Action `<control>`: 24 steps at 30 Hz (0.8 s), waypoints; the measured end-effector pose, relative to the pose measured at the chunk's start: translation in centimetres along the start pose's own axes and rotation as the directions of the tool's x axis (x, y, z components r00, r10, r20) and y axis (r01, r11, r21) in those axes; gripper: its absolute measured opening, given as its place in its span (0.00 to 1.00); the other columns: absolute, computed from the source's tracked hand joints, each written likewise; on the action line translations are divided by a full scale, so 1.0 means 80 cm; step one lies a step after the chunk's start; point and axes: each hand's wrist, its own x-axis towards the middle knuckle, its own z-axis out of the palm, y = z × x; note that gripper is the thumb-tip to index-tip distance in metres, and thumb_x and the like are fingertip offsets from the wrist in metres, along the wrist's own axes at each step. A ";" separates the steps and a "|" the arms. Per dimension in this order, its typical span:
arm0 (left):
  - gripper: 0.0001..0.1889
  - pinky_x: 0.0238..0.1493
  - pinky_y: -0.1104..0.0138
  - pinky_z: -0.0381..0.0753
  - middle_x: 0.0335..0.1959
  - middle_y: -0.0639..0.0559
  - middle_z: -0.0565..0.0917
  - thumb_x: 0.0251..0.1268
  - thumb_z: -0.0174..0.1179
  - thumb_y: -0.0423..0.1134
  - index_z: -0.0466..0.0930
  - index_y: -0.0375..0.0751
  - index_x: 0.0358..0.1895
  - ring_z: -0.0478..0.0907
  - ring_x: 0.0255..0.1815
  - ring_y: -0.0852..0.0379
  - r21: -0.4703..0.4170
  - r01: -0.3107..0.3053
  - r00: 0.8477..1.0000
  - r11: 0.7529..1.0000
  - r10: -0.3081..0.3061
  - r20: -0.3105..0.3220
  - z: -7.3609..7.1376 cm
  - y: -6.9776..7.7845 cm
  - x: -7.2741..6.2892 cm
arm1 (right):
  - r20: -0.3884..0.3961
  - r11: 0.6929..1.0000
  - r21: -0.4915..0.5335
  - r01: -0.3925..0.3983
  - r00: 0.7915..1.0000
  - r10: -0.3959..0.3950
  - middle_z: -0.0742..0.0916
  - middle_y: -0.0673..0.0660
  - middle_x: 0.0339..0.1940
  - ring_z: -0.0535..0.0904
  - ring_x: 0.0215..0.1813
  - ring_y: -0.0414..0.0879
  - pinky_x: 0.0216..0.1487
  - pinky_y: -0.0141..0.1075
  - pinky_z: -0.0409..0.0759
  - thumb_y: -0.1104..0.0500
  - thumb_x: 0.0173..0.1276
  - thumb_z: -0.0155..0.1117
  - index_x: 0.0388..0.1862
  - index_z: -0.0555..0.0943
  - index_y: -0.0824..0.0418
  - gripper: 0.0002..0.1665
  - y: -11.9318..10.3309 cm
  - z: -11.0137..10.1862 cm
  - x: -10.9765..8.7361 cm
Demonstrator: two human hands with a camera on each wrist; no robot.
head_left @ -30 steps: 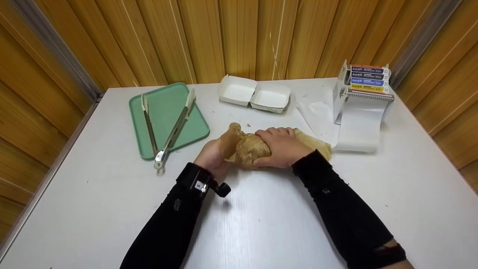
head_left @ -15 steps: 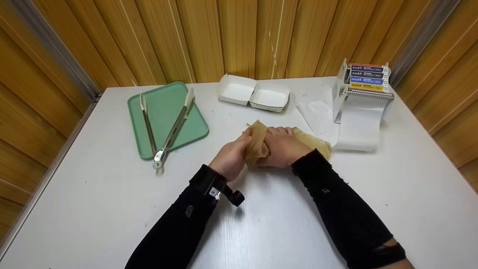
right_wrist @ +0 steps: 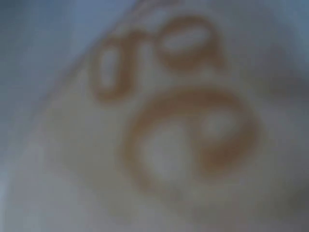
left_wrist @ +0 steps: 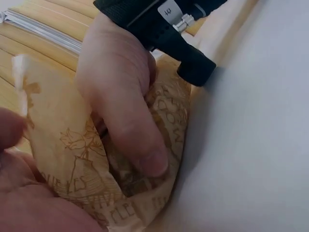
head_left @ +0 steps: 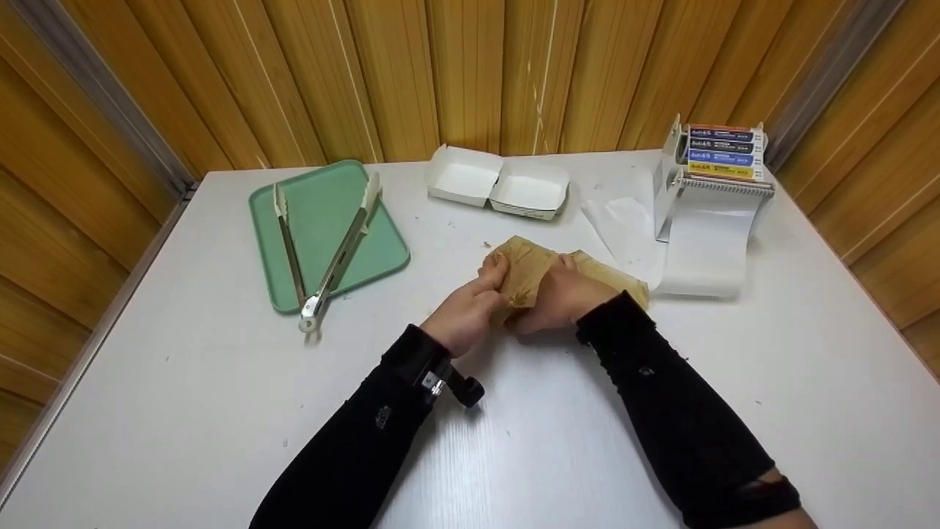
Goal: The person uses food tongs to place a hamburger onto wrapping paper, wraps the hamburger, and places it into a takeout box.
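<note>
I'm seeing the left hand (head_left: 464,312) pinching brown paper (head_left: 613,278) at the table's (head_left: 514,463) middle; the flap (head_left: 527,272) is now covering most of the right hand's (head_left: 565,297) fingers, so I can't tell their hold.

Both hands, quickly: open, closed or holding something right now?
Left hand: closed, pinching the printed brown paper.
Right hand: closed, holding the same paper, partly hidden by it.
</note>
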 end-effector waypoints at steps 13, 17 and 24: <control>0.37 0.88 0.51 0.43 0.89 0.42 0.43 0.84 0.46 0.52 0.45 0.46 0.87 0.36 0.89 0.40 0.435 -0.075 0.997 0.897 0.072 0.024 0.000 -0.011 0.011 | 0.039 0.986 0.166 0.001 0.999 -0.007 0.67 0.57 0.85 0.60 0.85 0.58 0.85 0.55 0.56 0.48 0.49 0.89 0.88 0.30 0.58 0.88 -0.006 -0.001 -0.004; 0.38 0.87 0.50 0.48 0.88 0.41 0.51 0.81 0.48 0.52 0.49 0.44 0.86 0.42 0.89 0.39 0.493 -0.084 0.996 0.866 0.087 0.017 -0.001 -0.011 0.012 | 0.043 0.967 0.252 0.025 0.998 -0.036 0.74 0.53 0.81 0.70 0.80 0.48 0.82 0.48 0.65 0.51 0.46 0.92 0.88 0.27 0.52 0.92 -0.003 -0.003 -0.005; 0.38 0.87 0.48 0.48 0.86 0.43 0.57 0.78 0.47 0.53 0.52 0.45 0.86 0.45 0.88 0.36 0.588 -0.040 0.997 0.808 0.067 -0.024 0.005 -0.005 0.013 | 0.066 0.978 0.199 -0.068 0.996 0.056 0.64 0.53 0.87 0.56 0.86 0.57 0.86 0.57 0.52 0.44 0.42 0.92 0.89 0.34 0.41 0.90 0.008 -0.016 -0.018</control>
